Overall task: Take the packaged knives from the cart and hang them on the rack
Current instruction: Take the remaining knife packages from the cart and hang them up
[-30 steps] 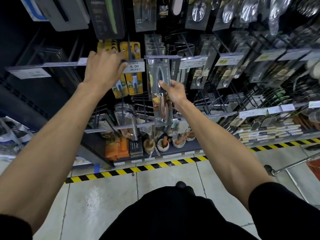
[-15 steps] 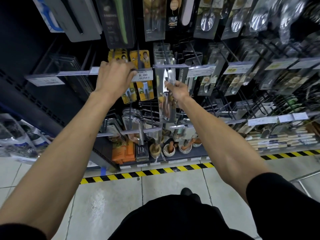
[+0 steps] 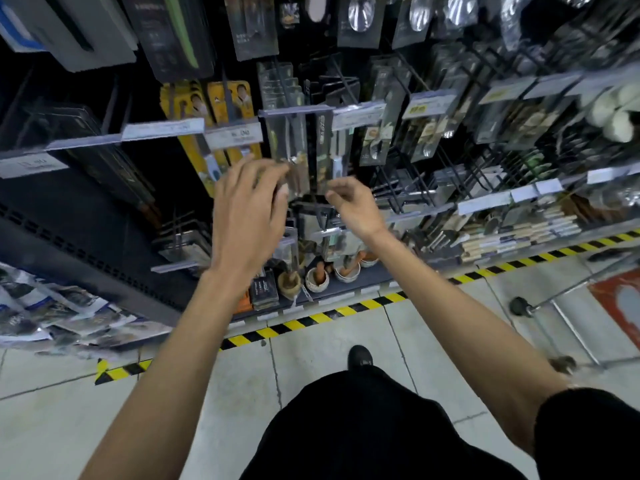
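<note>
While the packaged knife (image 3: pixel 290 147) hangs, left hand (image 3: pixel 247 220) and right hand (image 3: pixel 355 206) hover relaxed.

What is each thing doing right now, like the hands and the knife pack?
Packaged knife: hanging upright on the rack.
Left hand: fingers spread at the pack's lower end, gripping nothing.
Right hand: loosely curled, empty, just right of the pack.
Yellow packs: hanging to the left.
Cart: on the floor at the right; only a corner shows.
</note>
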